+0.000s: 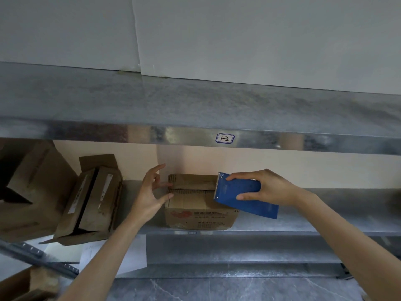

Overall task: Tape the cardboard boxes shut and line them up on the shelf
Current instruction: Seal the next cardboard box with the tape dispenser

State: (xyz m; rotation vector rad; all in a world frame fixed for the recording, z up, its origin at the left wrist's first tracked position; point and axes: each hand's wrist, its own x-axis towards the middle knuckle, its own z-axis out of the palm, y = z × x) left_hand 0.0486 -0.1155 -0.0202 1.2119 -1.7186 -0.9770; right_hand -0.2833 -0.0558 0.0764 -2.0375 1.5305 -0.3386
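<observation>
Currently, the task is at an early stage. One small box stands on the shelf, its top flaps folded flat and meeting along a centre seam. No tape can be made out on that seam; clear tape would be hard to see from this view, so sealing cannot be confirmed. To the left, an open box lies tilted with its flaps loose, and a large box leans beside it, also unsealed as far as can be seen. By this judgement, at least two boxes remain to be taped, and no row has been formed yet.

Grip, right hand: the fingers and thumb are wrapped around a blue tape dispenser, thumb on the near face, fingers over the top. The dispenser's front edge sits at the right end of the small box's seam, at or just above the cardboard; contact cannot be confirmed.

Grip, left hand: released, fingers spread and nearly straight. The thumb and two fingertips rest against the left edge of the small box's top, bracing the flaps. It grasps nothing.

Position suggests a tape pass along the seam, either starting or finishing; which one cannot be told. A label marked 1-2 is fixed to the front rim of the level above.
</observation>
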